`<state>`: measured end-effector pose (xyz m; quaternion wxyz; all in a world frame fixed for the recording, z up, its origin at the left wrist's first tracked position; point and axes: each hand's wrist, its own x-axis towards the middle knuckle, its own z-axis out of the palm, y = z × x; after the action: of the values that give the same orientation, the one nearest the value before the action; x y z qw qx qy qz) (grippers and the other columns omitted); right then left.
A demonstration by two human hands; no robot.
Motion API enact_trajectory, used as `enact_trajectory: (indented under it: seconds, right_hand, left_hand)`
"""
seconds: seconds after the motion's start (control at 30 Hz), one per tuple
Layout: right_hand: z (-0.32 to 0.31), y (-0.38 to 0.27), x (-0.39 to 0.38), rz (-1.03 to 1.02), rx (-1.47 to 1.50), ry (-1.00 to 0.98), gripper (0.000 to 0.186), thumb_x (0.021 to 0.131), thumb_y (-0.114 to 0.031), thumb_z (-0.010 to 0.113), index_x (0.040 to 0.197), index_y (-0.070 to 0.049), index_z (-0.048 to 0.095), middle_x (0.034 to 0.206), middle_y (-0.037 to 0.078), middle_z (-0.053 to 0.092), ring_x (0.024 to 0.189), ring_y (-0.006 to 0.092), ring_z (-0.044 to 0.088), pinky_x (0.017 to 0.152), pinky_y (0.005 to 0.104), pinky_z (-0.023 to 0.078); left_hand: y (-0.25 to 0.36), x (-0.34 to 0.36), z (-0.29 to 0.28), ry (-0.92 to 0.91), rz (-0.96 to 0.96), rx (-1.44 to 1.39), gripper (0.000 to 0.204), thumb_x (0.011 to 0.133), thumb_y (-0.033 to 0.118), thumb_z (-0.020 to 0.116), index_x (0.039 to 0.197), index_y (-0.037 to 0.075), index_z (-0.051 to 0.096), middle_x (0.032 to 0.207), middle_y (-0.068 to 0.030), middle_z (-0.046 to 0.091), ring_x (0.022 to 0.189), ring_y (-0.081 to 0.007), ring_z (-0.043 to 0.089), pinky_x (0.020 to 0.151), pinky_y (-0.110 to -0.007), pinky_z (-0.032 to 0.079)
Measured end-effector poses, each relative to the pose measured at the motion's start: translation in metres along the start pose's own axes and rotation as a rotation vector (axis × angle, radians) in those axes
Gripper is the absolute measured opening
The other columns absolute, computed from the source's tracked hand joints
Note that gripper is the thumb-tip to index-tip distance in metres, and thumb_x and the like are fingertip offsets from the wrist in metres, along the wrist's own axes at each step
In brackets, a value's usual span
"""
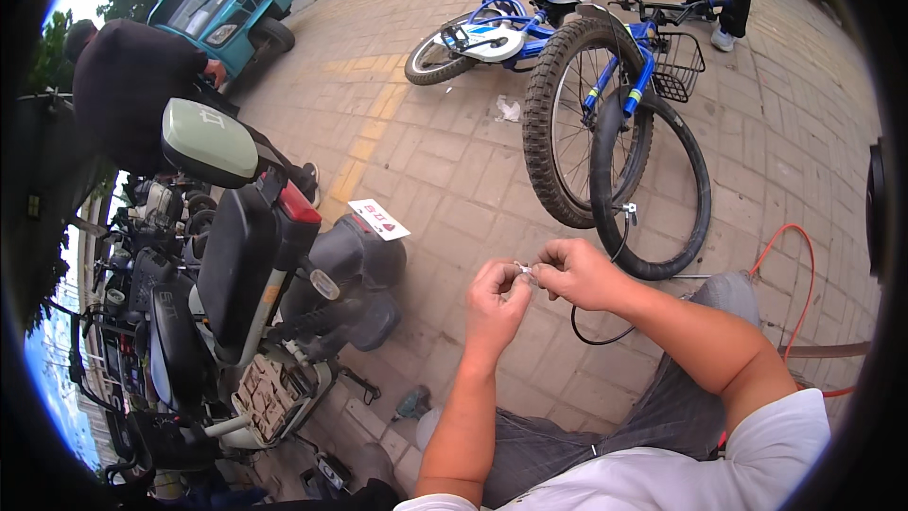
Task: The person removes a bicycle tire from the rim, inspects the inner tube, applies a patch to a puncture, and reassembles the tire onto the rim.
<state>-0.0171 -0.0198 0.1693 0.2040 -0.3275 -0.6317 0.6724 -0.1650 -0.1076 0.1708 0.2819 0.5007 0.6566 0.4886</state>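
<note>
Between the pinched fingertips of my left hand (501, 298) and my right hand (577, 274) is a small pale, metal-looking piece (524, 269), too small to make out clearly. A black inner tube (692, 189) hangs just beyond my hands, against the front wheel (537, 170) of a blue bicycle (643, 66) lying tipped over on the pavement. A black hose (605, 341) with a silver fitting (630, 212) at its upper end runs down behind my right hand. A red hose (804, 232) loops to the right of my knee.
Scooters (236, 293) crowd the left, where a person in dark clothes (123, 85) bends near a teal three-wheeler (213, 9). Two people (719, 0) stand behind the bicycle. A cordless tool (414, 401) lies on the brick pavement (445, 161) by my left leg.
</note>
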Motion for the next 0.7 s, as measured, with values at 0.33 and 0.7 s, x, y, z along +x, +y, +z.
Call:
enact_trajectory:
  seconds: [0.33,0.7]
  right_hand:
    - [-0.008,0.013,-0.005,-0.055,-0.074,0.007,0.034,0.090,-0.022,0.060,0.104,0.009,0.063,0.082,0.012,0.067,0.067,0.0153,0.062,0.060,0.0313,0.050]
    - [-0.163,-0.007,0.038,0.004,-0.255,0.487,0.031,0.087,-0.025,0.069,0.095,0.004,0.067,0.077,0.007,0.065,0.062,0.0145,0.060,0.056,0.0290,0.049]
  left_hand:
    - [-0.008,-0.002,0.008,-0.038,-0.082,-0.071,0.003,0.085,-0.003,0.061,0.087,-0.005,0.063,0.099,-0.0087,0.062,0.091,-0.0153,0.059,0.081,-0.028,0.048]
    - [-0.016,0.006,0.002,0.006,-0.049,-0.134,0.009,0.090,0.002,0.058,0.091,-0.005,0.063,0.094,-0.0074,0.063,0.082,-0.0133,0.062,0.078,-0.028,0.053]
